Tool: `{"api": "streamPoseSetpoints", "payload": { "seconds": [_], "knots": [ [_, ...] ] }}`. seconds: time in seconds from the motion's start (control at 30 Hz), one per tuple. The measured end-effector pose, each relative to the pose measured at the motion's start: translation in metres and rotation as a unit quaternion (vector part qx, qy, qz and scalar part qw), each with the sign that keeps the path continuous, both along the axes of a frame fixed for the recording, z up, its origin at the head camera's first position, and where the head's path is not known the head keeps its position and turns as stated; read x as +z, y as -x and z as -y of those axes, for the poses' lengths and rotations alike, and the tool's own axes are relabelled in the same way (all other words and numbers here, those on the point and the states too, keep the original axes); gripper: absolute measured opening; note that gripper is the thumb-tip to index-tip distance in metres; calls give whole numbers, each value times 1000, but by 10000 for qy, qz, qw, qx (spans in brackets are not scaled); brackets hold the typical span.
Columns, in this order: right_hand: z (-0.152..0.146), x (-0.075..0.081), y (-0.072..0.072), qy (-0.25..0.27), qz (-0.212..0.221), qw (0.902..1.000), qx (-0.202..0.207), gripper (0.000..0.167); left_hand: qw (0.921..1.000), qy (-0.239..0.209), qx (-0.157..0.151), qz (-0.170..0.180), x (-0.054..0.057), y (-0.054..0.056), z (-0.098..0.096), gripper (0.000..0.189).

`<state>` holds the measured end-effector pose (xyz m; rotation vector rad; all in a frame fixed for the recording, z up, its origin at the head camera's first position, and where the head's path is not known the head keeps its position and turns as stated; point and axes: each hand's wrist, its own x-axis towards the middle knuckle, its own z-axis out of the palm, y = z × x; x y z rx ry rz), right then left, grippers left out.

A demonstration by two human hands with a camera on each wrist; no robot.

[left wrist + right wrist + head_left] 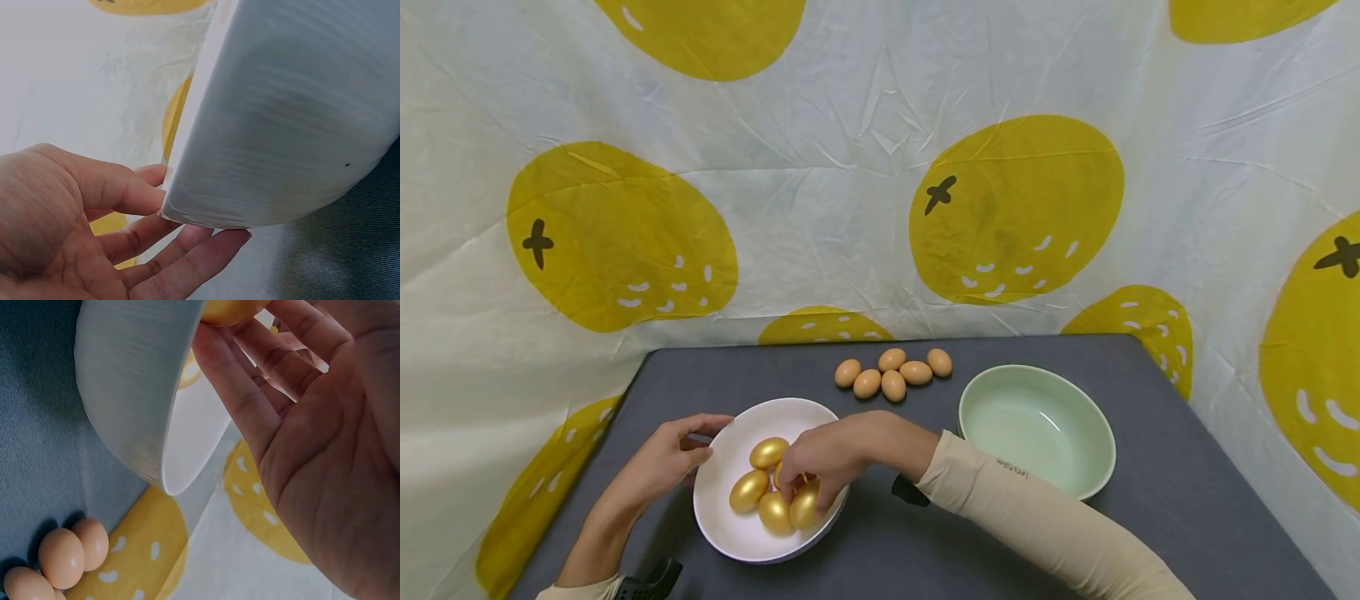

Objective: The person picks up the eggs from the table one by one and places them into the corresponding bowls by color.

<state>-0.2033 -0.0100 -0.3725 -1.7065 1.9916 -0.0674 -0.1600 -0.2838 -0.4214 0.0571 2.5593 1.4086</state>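
Observation:
A white bowl [722,533] stands at the front left of the dark table with several golden eggs [748,492] inside. My left hand [662,458] holds the bowl's left rim, thumb at the edge and fingers below it, as the left wrist view shows. Over the bowl's right side, my right hand [823,457] reaches in from above. Its fingers curl down round a golden egg [231,309], which the hand partly hides in the head view. More golden eggs lie close about the fingertips.
Several brown eggs [892,385] lie grouped at the back of the table [737,375]. A pale green bowl [1037,417] stands to the right, partly behind my right sleeve [1022,492]. A white cloth [835,225] with yellow fruit shapes hangs behind.

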Motion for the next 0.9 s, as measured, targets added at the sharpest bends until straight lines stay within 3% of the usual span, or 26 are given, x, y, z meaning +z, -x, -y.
{"api": "streamPoseSetpoints", "payload": {
  "seconds": [0.23,0.7,0.9],
  "knots": [
    [1,-3,-1,-30,108,9999,-107,28,10000,1,2,-23,0,0,0,45],
    [-19,8,8,198,208,9986,-450,28,9999,31,-116,24,3,2,0,47],
    [-35,14,11,371,85,9979,-526,27,9986,439,-286,-51,10,7,-4,46]
  ]
}}
